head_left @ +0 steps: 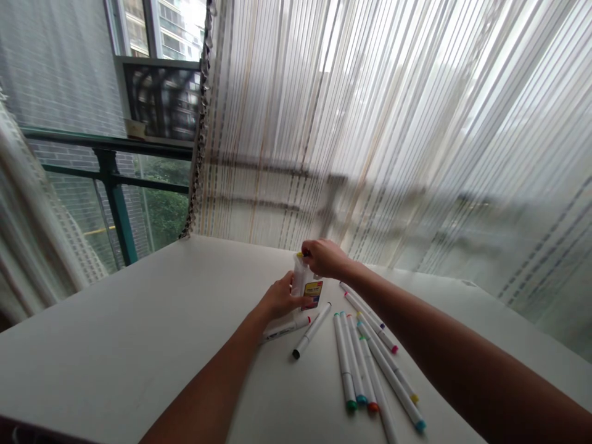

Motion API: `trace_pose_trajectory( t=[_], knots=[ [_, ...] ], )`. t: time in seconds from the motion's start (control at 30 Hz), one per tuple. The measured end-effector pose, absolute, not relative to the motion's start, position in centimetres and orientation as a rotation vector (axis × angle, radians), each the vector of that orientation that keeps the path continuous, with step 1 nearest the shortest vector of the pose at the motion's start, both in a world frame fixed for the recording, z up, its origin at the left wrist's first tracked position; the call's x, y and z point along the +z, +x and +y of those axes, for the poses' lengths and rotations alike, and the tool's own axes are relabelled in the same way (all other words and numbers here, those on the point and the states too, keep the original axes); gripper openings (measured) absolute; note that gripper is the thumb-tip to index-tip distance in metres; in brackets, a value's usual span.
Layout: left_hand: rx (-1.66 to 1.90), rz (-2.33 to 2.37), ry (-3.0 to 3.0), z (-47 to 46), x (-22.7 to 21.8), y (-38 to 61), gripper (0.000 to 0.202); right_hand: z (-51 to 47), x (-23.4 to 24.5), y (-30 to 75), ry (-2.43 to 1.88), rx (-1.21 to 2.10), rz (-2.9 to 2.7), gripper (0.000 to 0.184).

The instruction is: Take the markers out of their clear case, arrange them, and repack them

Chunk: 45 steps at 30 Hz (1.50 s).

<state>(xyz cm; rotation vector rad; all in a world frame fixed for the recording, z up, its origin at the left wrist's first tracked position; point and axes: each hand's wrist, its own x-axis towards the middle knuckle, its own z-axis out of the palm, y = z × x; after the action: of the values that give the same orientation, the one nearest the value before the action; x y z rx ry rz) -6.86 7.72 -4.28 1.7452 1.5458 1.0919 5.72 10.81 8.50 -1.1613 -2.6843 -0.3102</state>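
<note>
A small clear marker pouch (309,290) with a yellow and blue label stands upright on the white table (139,345). My left hand (279,298) is wrapped round its side, holding it steady. My right hand (324,258) is pinched at the pouch's top, where a yellow marker tip (300,254) shows. What exactly its fingers grip is hidden. Several white markers (365,357) with coloured caps lie on the table just right of the pouch.
A black-tipped marker (311,331) and a red-capped marker (287,328) lie below my left hand. Striped sheer curtains (393,135) hang behind the table. A window with a green railing (111,179) is at the left.
</note>
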Motion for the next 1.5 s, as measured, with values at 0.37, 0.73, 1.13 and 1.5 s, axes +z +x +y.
trace_pose_trajectory(
  t=[0.37, 0.73, 1.13, 1.5],
  knots=[
    [1.093, 1.531, 1.766, 7.7, -4.3, -6.8, 0.051, 11.3, 8.3, 6.1, -1.138, -0.291, -2.680, 0.019],
    [1.098, 1.507, 1.768, 7.8, -4.4, -6.9, 0.051, 11.3, 8.8, 6.1, -1.072, -0.389, -2.742, 0.023],
    [1.102, 1.506, 1.759, 7.8, -4.4, -6.8, 0.051, 11.5, 8.7, 6.2, -1.047, -0.409, -2.736, 0.019],
    [1.079, 1.508, 1.760, 7.8, -4.3, -6.9, 0.046, 11.4, 8.8, 7.2, -1.042, -0.332, -2.719, 0.025]
  ],
)
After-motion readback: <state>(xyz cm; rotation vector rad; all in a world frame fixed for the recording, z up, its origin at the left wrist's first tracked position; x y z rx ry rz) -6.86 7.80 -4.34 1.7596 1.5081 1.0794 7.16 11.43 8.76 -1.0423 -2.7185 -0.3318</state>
